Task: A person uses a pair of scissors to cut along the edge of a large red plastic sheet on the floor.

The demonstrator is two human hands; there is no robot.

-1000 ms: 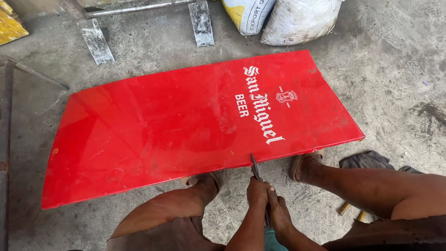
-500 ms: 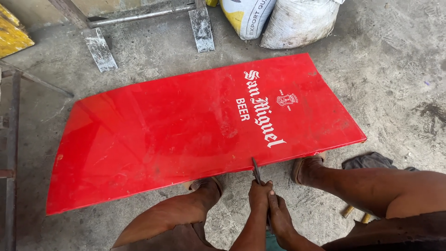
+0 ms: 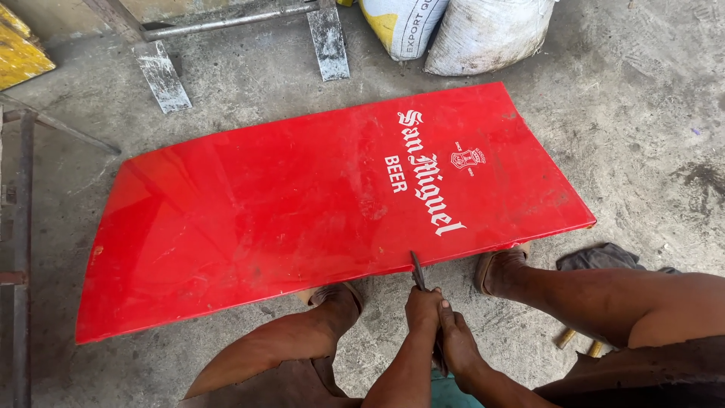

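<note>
Red panel (image 3: 302, 219) unmoved; hands (image 3: 438, 325) still gripping cutter (image 3: 417, 272).

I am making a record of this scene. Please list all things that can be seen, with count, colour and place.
panel: one, red with white print, flat on the floor
tool: one, dark metal, tip at the panel's near edge
sacks: two, white and grey, top
metal frame: one, grey, top left
yellow thing: one, top left corner
cloth: one, dark, right
floor: grey concrete
left hand: on the tool
right hand: beside the left, on the tool
</note>
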